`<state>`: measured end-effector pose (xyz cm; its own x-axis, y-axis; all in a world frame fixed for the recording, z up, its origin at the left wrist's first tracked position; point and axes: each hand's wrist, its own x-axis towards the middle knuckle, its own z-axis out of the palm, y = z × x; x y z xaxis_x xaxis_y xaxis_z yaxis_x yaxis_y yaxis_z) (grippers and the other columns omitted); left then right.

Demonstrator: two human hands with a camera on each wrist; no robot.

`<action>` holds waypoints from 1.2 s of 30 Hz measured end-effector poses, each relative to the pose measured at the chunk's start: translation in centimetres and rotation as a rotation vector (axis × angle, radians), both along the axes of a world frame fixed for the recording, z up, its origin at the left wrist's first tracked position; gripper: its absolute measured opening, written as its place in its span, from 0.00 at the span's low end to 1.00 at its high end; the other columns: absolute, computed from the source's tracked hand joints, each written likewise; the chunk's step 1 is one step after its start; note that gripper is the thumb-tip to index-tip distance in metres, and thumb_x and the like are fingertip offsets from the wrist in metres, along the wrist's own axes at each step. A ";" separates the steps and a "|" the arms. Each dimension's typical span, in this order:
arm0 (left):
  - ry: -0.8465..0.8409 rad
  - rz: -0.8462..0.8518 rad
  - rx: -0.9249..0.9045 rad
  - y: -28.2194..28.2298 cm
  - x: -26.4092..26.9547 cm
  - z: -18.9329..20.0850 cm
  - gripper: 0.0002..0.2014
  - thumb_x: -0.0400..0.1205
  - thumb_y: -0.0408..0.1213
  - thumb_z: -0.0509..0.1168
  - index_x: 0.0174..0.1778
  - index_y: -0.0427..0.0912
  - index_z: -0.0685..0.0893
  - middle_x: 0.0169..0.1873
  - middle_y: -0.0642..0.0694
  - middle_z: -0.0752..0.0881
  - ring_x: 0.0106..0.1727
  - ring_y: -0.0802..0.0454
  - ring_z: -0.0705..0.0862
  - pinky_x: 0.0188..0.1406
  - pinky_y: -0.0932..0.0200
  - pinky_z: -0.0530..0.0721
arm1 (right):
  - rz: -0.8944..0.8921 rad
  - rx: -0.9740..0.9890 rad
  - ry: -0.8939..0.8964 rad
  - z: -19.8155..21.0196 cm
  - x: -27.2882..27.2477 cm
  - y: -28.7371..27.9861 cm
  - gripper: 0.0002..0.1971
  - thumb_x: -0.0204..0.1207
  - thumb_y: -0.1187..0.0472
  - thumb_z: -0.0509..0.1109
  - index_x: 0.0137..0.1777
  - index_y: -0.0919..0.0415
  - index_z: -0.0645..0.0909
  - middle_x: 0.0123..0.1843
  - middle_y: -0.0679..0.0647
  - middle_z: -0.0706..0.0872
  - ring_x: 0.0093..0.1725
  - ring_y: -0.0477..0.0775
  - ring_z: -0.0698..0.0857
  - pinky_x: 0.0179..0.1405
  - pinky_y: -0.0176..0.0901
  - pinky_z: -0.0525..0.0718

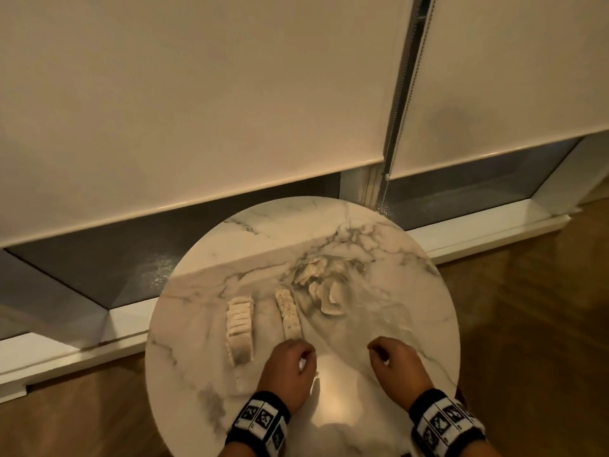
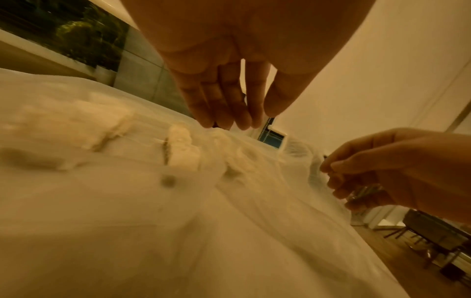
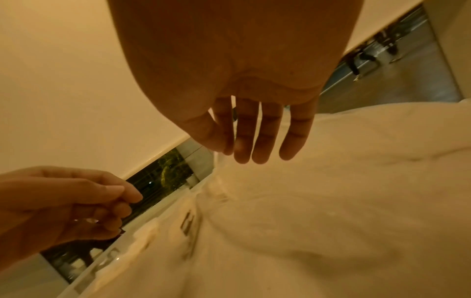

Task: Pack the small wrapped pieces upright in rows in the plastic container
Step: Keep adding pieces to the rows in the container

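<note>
I see two rows of upright wrapped pieces [image 1: 240,319] and [image 1: 289,313] in the clear plastic container [image 1: 379,301] on the round marble table [image 1: 204,324], with a loose pile [image 1: 321,282] at 1 o'clock of them. My left hand [image 1: 286,369] at 6 o'clock and right hand [image 1: 397,364] at 5 o'clock hang loosely curled, holding nothing I can make out.

A round marble table [image 1: 379,225] carries two rows of wrapped pieces [image 1: 240,324] beside a loose pile [image 1: 321,282].
</note>
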<state>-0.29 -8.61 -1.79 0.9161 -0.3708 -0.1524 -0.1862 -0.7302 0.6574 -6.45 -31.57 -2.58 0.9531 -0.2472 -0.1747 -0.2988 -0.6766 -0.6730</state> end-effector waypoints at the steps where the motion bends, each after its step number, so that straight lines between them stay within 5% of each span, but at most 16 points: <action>1: 0.013 -0.016 -0.004 -1.3 -0.2 0.2 0.09 0.84 0.45 0.63 0.54 0.53 0.87 0.48 0.57 0.82 0.53 0.59 0.80 0.57 0.63 0.80 | -0.020 -0.004 0.016 -0.2 -0.4 -1.2 0.06 0.78 0.61 0.70 0.51 0.54 0.88 0.45 0.47 0.88 0.44 0.46 0.85 0.48 0.34 0.82; 8: 0.167 -0.082 0.134 -7.9 -2.6 1.5 0.17 0.85 0.48 0.63 0.70 0.57 0.79 0.71 0.54 0.72 0.60 0.63 0.76 0.62 0.74 0.69 | 0.047 -0.041 0.121 -1.2 -0.8 -5.7 0.13 0.82 0.56 0.65 0.63 0.54 0.84 0.57 0.51 0.85 0.56 0.48 0.83 0.58 0.35 0.78; 12: 0.215 -0.081 0.215 -10.4 -3.1 1.9 0.21 0.83 0.50 0.64 0.73 0.65 0.75 0.83 0.51 0.56 0.82 0.49 0.62 0.80 0.59 0.64 | 0.097 -0.032 0.178 -2.2 -0.4 -6.6 0.16 0.84 0.55 0.61 0.70 0.53 0.81 0.66 0.50 0.82 0.67 0.49 0.80 0.68 0.38 0.75; 16: 0.277 -0.070 0.296 -12.2 -2.1 2.0 0.24 0.84 0.52 0.63 0.77 0.67 0.71 0.87 0.47 0.45 0.87 0.44 0.50 0.84 0.52 0.57 | 0.187 -0.074 0.343 -3.5 -0.9 -7.2 0.19 0.84 0.56 0.58 0.73 0.53 0.78 0.71 0.54 0.78 0.71 0.56 0.77 0.71 0.44 0.75; 19: 0.307 -0.043 0.359 -13.1 -0.9 1.7 0.27 0.83 0.55 0.62 0.80 0.65 0.67 0.87 0.48 0.47 0.86 0.44 0.53 0.84 0.50 0.60 | 0.251 -0.112 0.416 -4.0 -1.6 -7.5 0.19 0.82 0.56 0.59 0.73 0.48 0.76 0.70 0.54 0.78 0.69 0.59 0.78 0.69 0.47 0.77; 23: 0.256 0.036 0.272 -14.2 -0.2 1.7 0.27 0.84 0.51 0.64 0.80 0.49 0.73 0.80 0.49 0.70 0.79 0.51 0.70 0.77 0.61 0.67 | 0.269 -0.036 0.449 -4.4 -2.1 -7.7 0.23 0.80 0.58 0.60 0.75 0.44 0.70 0.70 0.53 0.79 0.68 0.58 0.79 0.68 0.50 0.79; 27: 0.081 0.213 0.155 -14.5 -0.1 2.5 0.16 0.80 0.48 0.71 0.61 0.47 0.87 0.59 0.51 0.87 0.60 0.55 0.84 0.58 0.69 0.75 | 0.303 -0.002 0.431 -3.9 -1.8 -8.0 0.22 0.84 0.56 0.58 0.78 0.52 0.70 0.72 0.58 0.78 0.70 0.59 0.79 0.70 0.46 0.76; 30: -0.085 0.253 0.084 -14.4 -0.3 4.0 0.08 0.74 0.42 0.77 0.45 0.52 0.86 0.40 0.55 0.87 0.43 0.59 0.84 0.42 0.74 0.75 | 0.311 0.046 0.299 -2.0 -0.3 -7.3 0.20 0.85 0.59 0.57 0.77 0.53 0.73 0.71 0.57 0.80 0.69 0.57 0.79 0.68 0.42 0.75; 32: -0.134 0.263 0.024 -14.4 -0.5 4.9 0.13 0.72 0.35 0.78 0.43 0.54 0.82 0.33 0.54 0.84 0.38 0.61 0.83 0.38 0.73 0.79 | 0.344 0.095 0.187 -0.4 1.1 -6.4 0.22 0.85 0.63 0.56 0.78 0.54 0.73 0.71 0.56 0.80 0.70 0.55 0.79 0.70 0.40 0.73; 36: -0.143 0.342 -0.084 -14.5 0.0 6.6 0.24 0.71 0.25 0.76 0.56 0.53 0.79 0.44 0.53 0.79 0.45 0.62 0.81 0.39 0.74 0.82 | 0.393 0.123 0.064 2.9 4.5 -4.7 0.20 0.82 0.70 0.56 0.71 0.60 0.78 0.68 0.59 0.81 0.69 0.57 0.79 0.71 0.40 0.72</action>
<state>-0.33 -23.15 4.78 0.9990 -0.0455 0.0042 -0.0353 -0.7108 0.7026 -1.95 -36.24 0.32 0.9570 0.1598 -0.2422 -0.0776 -0.6635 -0.7442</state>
